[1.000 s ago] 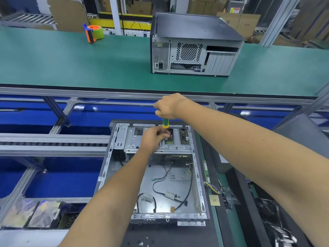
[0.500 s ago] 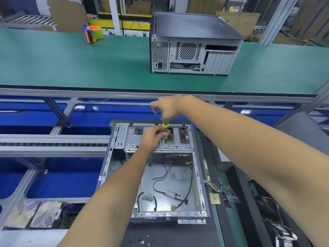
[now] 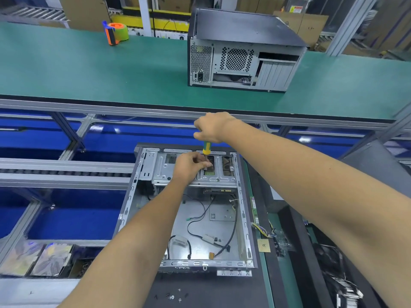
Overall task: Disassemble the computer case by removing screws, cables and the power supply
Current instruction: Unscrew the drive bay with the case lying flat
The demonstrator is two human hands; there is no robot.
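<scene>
A green conveyor belt (image 3: 89, 70) is running across the background, carrying a closed computer tower (image 3: 242, 52) with perforated metal vents and a tape dispenser (image 3: 115, 33). Nearer, an open computer case (image 3: 244, 218) of bare grey sheet metal is lying on a dark mat (image 3: 211, 290), black cables (image 3: 200, 216) trailing over its floor. The right hand (image 3: 211, 127) is curling tightly around a yellow-green screwdriver (image 3: 206, 148), standing it upright over the drive cage (image 3: 162, 172). The left hand (image 3: 191, 166) is pinching the shaft near the tip. Loose screws (image 3: 172, 296) are lying on the mat.
</scene>
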